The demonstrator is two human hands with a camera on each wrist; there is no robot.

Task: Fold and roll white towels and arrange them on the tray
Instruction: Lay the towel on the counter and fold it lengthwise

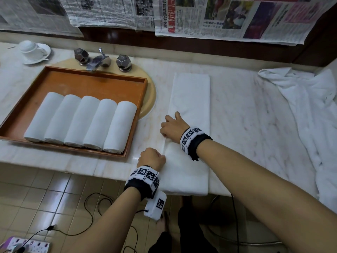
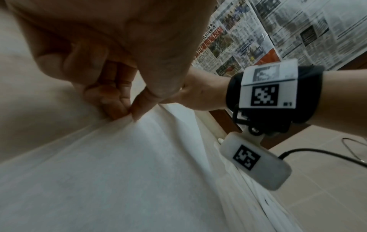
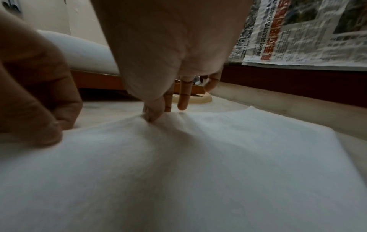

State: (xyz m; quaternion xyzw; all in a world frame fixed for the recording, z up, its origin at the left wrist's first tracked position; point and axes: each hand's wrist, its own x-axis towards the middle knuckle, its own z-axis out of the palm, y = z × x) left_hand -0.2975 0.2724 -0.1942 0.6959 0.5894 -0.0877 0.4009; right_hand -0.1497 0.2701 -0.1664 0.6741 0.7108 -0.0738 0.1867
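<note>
Head view shows a long folded white towel (image 1: pixel 189 114) lying flat on the marble counter (image 1: pixel 246 110), its near end hanging over the counter's front edge, just right of the wooden tray (image 1: pixel 94 79) that holds five rolled towels (image 1: pixel 81 123) side by side. The left hand (image 1: pixel 152 158) pinches the towel's left edge near the front, thumb and fingertips (image 2: pixel 139 108) curled on the cloth, while the right hand (image 1: pixel 173 127) pinches the same edge a little farther back. A heap of unfolded towels (image 1: pixel 299 99) lies well apart at the right.
</note>
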